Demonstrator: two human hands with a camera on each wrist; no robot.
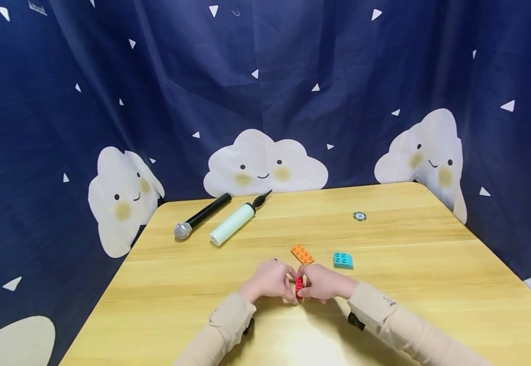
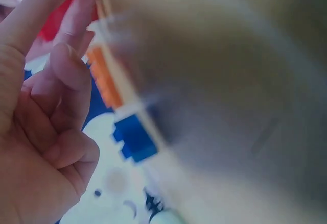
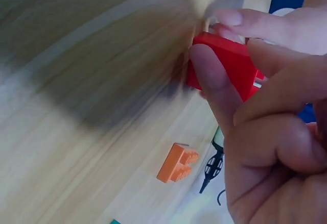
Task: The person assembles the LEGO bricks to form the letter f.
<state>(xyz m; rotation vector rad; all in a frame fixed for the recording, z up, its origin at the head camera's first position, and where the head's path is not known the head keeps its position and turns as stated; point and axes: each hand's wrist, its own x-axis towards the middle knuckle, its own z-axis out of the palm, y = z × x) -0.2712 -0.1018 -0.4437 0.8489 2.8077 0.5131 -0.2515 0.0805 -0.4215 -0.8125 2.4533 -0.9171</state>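
Observation:
A red toy building brick (image 1: 299, 286) is held low over the table, between the two hands, with its studs showing in the head view. My right hand (image 1: 325, 282) pinches it between thumb and finger; the right wrist view shows a fingertip flat against the brick's smooth red side (image 3: 232, 66). From the other side my left hand (image 1: 272, 280) holds it with thumb and forefinger, the other fingers curled in. Just beyond the hands lies an orange brick (image 1: 302, 254). A blue brick (image 2: 135, 138) stands near the left hand, mostly hidden behind it in the head view.
A teal brick (image 1: 343, 261) lies right of the orange one. Farther back are a black microphone (image 1: 208, 212) with a silver head, a pale green hand pump (image 1: 233, 224) with a black nozzle, and a round chip (image 1: 359, 216). A dark blue curtain (image 1: 284, 101) hangs behind the wooden table (image 1: 155, 305).

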